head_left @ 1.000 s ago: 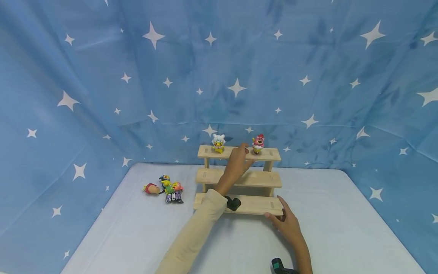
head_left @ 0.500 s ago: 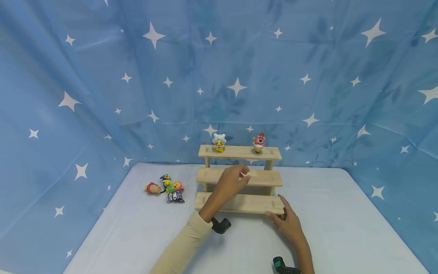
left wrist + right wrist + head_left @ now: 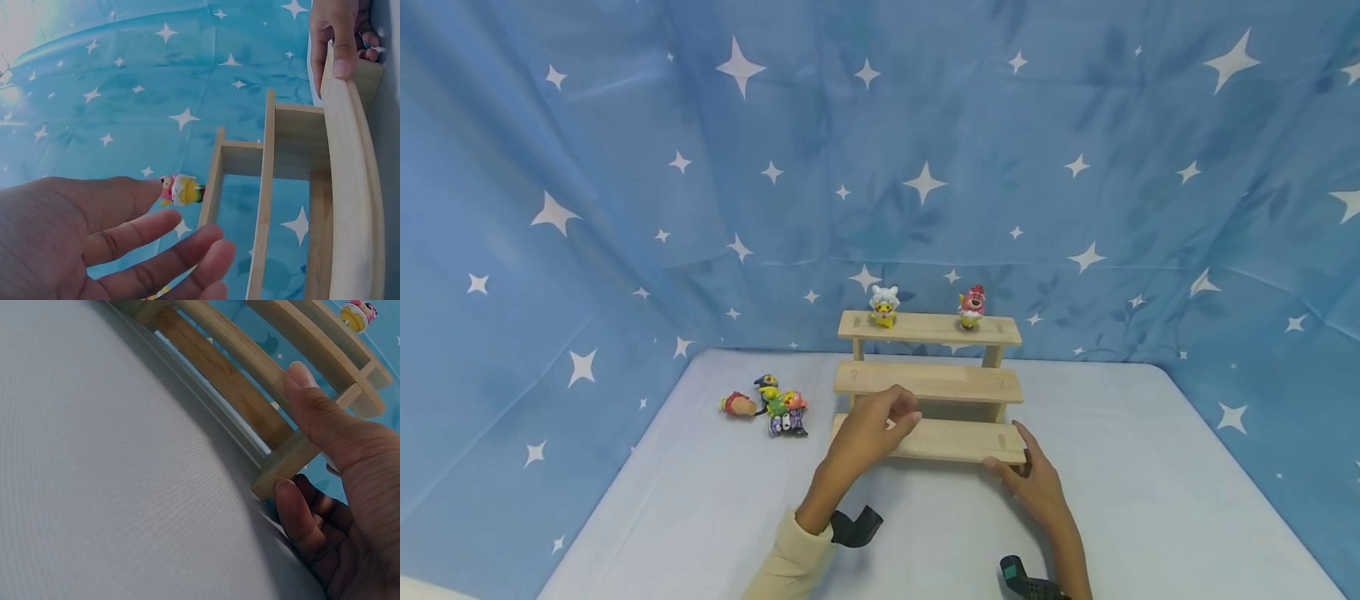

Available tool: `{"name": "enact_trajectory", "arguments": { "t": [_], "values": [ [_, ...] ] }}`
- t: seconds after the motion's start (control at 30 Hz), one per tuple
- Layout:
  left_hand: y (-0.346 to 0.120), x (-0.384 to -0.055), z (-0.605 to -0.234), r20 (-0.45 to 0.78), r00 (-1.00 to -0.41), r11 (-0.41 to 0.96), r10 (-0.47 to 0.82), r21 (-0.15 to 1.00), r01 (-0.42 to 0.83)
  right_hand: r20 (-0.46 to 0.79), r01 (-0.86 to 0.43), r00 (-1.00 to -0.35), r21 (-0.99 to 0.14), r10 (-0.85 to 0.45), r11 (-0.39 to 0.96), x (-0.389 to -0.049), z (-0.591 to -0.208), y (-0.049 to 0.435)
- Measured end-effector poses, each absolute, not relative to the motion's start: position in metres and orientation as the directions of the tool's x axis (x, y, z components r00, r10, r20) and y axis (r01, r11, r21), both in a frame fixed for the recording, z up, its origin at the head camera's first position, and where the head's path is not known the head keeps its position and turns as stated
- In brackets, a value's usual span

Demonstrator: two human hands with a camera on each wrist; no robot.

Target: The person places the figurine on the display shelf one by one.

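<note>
A three-tier wooden display stand (image 3: 928, 382) stands on the table. On its top tier are a yellow figurine with a white hood (image 3: 884, 307) at the left and a pink bear figurine (image 3: 972, 307) at the right. My left hand (image 3: 871, 427) hovers before the lower tiers, fingers loosely bent and holding nothing; the left wrist view shows its fingers spread. At the bottom tier's right end, my right hand (image 3: 1033, 479) grips the stand. In the right wrist view its thumb (image 3: 303, 378) lies on the board, with curled fingers by the end support.
Left of the stand lies a cluster of several small figurines (image 3: 784, 407), with a red and tan figurine (image 3: 740, 405) beside it. A white cloth (image 3: 700, 517) covers the table. Behind hangs a blue star-patterned curtain (image 3: 805, 225). Each wrist wears a black camera.
My left hand has withdrawn from beside the pink bear figurine on the top tier, coming down and toward me. My right hand keeps its grip on the stand.
</note>
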State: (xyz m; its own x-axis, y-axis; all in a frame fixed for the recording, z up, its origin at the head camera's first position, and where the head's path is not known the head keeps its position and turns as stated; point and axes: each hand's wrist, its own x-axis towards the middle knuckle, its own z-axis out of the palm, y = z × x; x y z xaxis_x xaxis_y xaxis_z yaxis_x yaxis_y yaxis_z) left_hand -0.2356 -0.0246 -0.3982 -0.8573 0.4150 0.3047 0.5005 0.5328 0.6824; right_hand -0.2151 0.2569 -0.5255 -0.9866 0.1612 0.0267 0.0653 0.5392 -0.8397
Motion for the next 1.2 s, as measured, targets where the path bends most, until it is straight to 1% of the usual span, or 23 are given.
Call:
{"name": "enact_trajectory", "arguments": {
  "t": [0.27,0.5,0.67,0.83,0.9,1.03,1.1,1.2],
  "values": [
    [-0.042,-0.225,-0.398,0.241,-0.89,0.585,0.387,0.682,0.439,0.014,0.077,-0.987,-0.837,0.161,0.542,-0.215,-0.524,0.257],
    [-0.064,-0.237,-0.405,0.218,-0.918,0.633,0.33,0.67,0.387,0.027,0.06,-0.988,-0.84,0.153,0.539,-0.216,-0.525,0.258],
    [-0.088,-0.25,-0.414,0.207,-0.951,0.667,0.232,0.678,0.31,0.026,0.058,-0.989,-0.838,0.145,0.542,-0.216,-0.525,0.258],
    [-0.113,-0.26,-0.42,0.184,-0.976,0.725,0.115,0.656,0.209,0.029,0.061,-0.988,-0.83,0.152,0.555,-0.218,-0.525,0.258],
    [-0.123,-0.262,-0.424,0.178,-0.981,0.757,0.08,0.629,0.176,0.027,0.062,-0.988,-0.829,0.151,0.556,-0.219,-0.525,0.258],
    [-0.137,-0.266,-0.432,0.181,-0.982,0.811,0.049,0.566,0.145,0.024,0.066,-0.988,-0.827,0.153,0.558,-0.219,-0.525,0.257],
    [-0.141,-0.267,-0.435,0.151,-0.988,0.834,0.028,0.541,0.106,0.025,0.068,-0.987,-0.826,0.157,0.56,-0.218,-0.525,0.257],
    [-0.143,-0.269,-0.44,0.024,-1.0,0.856,-0.015,0.517,-0.001,0.021,0.074,-0.987,-0.828,0.162,0.556,-0.217,-0.525,0.257]
  ]
}}
